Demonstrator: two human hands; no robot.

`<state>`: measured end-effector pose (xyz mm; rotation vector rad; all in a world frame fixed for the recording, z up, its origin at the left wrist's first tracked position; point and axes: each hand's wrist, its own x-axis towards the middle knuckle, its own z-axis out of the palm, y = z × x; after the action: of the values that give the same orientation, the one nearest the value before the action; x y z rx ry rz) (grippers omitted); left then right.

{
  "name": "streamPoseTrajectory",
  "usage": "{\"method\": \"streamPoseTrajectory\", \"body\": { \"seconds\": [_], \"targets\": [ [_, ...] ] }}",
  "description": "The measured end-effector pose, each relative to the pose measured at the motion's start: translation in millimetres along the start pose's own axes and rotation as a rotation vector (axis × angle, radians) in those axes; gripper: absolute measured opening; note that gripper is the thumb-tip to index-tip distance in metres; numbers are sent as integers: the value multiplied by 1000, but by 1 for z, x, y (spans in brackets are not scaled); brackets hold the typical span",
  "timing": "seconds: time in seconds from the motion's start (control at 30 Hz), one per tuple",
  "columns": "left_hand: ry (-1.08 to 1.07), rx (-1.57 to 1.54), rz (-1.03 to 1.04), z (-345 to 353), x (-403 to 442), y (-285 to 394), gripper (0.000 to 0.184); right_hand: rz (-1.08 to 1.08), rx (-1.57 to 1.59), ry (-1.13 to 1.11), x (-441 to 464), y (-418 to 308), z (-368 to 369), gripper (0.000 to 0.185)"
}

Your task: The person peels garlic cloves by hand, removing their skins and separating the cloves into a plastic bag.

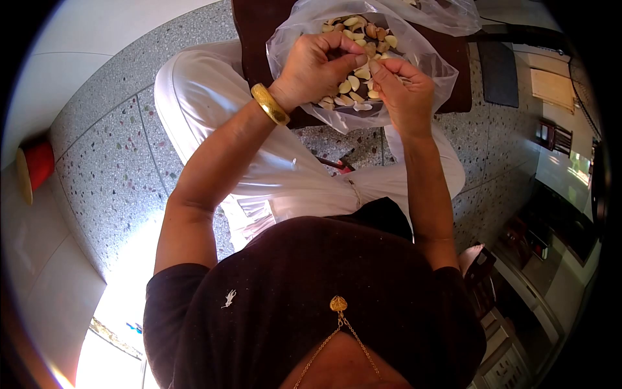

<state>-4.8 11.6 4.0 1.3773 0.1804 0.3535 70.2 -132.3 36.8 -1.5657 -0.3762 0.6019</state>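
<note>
My left hand (319, 68), with a gold bangle (270, 104) on its wrist, is closed in a pinch over a clear plastic bag (440, 78). Facing it, my right hand (407, 91) pinches too, and the fingertips of both nearly meet. Between them is a small pale piece, apparently a garlic clove (370, 63), mostly hidden by the fingers. Whitish strips, perhaps peel, show by the right hand's curled fingers. Inside the opened bag lie many garlic cloves (354, 83), some pale and bare, others in brownish skin.
The bag rests on a dark brown surface (256, 32) in front of my knees. A second clear bag (447, 14) is at its far edge. Speckled floor (107, 155) surrounds it. A red round object (40, 162) stands far left; a dark mat (499, 72) lies to the right.
</note>
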Motion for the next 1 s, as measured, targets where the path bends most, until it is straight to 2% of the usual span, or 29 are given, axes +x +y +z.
{"method": "streamPoseTrajectory", "body": {
  "seconds": [0.1,0.4,0.5,0.7,0.83,1.0],
  "targets": [
    [-44,-116,-65,-1,0,2,10,-211,-256,-1,-1,-1,0,6],
    [-85,-166,-152,-1,1,2,10,-341,-409,-12,-5,-3,-2,3],
    [-83,-163,-158,-2,1,2,10,-338,-419,-6,-5,-2,-3,4],
    [-58,-131,-134,-4,2,3,11,24,-160,-45,-5,-14,-3,9],
    [-47,-71,-68,-3,2,0,10,10,-112,-39,-4,-9,-3,10],
    [-33,-122,-95,-1,1,1,10,-38,-91,-14,-2,-2,-1,8]
  ]
}}
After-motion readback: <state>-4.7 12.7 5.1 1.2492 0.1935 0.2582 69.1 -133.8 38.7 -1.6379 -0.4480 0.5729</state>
